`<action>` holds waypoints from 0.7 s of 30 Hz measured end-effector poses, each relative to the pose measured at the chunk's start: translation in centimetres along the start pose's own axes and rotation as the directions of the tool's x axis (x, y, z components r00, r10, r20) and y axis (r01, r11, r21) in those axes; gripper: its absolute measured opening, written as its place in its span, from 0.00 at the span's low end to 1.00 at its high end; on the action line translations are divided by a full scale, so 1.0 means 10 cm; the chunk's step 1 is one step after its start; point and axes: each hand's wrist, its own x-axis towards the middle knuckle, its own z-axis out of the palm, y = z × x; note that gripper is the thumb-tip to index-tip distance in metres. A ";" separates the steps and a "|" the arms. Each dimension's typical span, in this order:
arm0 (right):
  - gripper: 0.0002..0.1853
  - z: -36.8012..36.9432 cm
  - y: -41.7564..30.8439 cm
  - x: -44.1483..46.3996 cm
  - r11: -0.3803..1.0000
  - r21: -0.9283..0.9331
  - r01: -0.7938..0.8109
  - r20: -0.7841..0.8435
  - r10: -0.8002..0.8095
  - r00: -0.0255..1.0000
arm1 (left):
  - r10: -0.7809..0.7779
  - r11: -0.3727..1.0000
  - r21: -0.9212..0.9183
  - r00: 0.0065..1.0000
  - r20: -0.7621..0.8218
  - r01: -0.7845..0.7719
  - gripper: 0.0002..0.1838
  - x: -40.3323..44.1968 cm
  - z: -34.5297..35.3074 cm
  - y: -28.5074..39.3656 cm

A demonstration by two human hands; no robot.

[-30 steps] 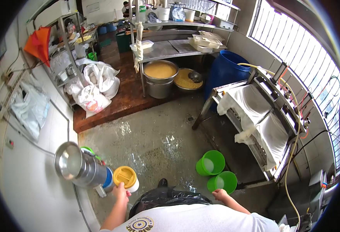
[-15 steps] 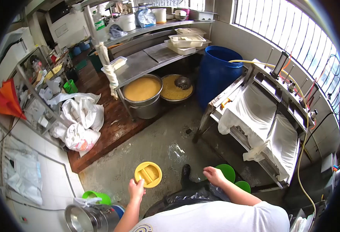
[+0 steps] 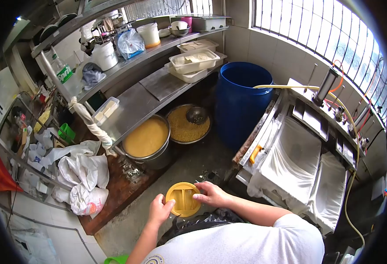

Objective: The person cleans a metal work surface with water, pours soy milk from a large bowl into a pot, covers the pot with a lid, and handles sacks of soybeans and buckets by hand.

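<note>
A round yellow lid (image 3: 183, 200) with a raised rim and a bar across its middle is in front of my body. My left hand (image 3: 160, 209) grips its left edge, thumb on the upper face. On the opposite side, my right hand (image 3: 211, 195) has its fingers at the lid's right rim. Beyond the lid stands a metal pot (image 3: 157, 159) filled with yellow liquid. Beside it, a wide basin (image 3: 180, 137) contains yellow grains, with a metal bowl (image 3: 196, 115) resting in them.
A blue barrel (image 3: 239, 105) stands by the tiled wall. To the right is a press table (image 3: 290, 154) draped in white cloth, with a yellow hose (image 3: 345, 207) alongside. Metal shelves (image 3: 136, 103) hold tubs and trays. White sacks (image 3: 88, 176) lie at left near the wooden platform's edge (image 3: 97, 223).
My right hand has come left to the lid, which only my left hand held before. The lid has shifted slightly right. My view has moved closer to the shelves and pots.
</note>
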 end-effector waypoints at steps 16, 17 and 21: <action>0.21 -1.51 0.00 2.86 0.950 0.126 -0.287 -0.330 0.313 0.891 | 0.126 0.902 -0.432 0.965 0.230 -0.015 0.26 3.46 -0.26 0.19; 0.20 -1.70 -0.13 2.99 0.947 0.135 -0.292 -0.390 0.322 0.863 | 0.212 0.953 -0.258 0.959 0.188 -0.160 0.25 3.68 -0.32 0.19; 0.15 -2.55 -0.51 3.50 0.972 0.207 -0.108 -0.653 0.220 0.725 | 0.362 0.926 0.064 0.924 0.125 -0.371 0.19 4.46 -0.52 0.07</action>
